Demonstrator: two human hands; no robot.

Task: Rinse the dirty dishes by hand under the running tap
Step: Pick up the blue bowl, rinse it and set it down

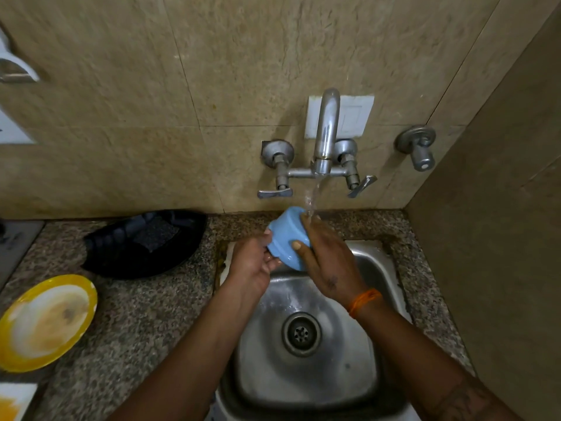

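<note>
A small light-blue bowl [287, 235] is held on its side over the back of the steel sink [385, 278], right under the stream from the wall tap [326, 132]. My left hand [253, 262] cups it from the left and below. My right hand [328, 262] grips its right side, thumb on the outside, with water running over the fingers. An orange thread band circles my right wrist. A dirty yellow-rimmed plate [45, 322] with brownish smears lies on the counter at the far left.
A black tray [145, 241] with a dark scrub pad rests on the speckled granite counter left of the sink. Another soiled white dish [13, 401] shows at the bottom left corner. A separate valve [419, 147] juts from the wall on the right.
</note>
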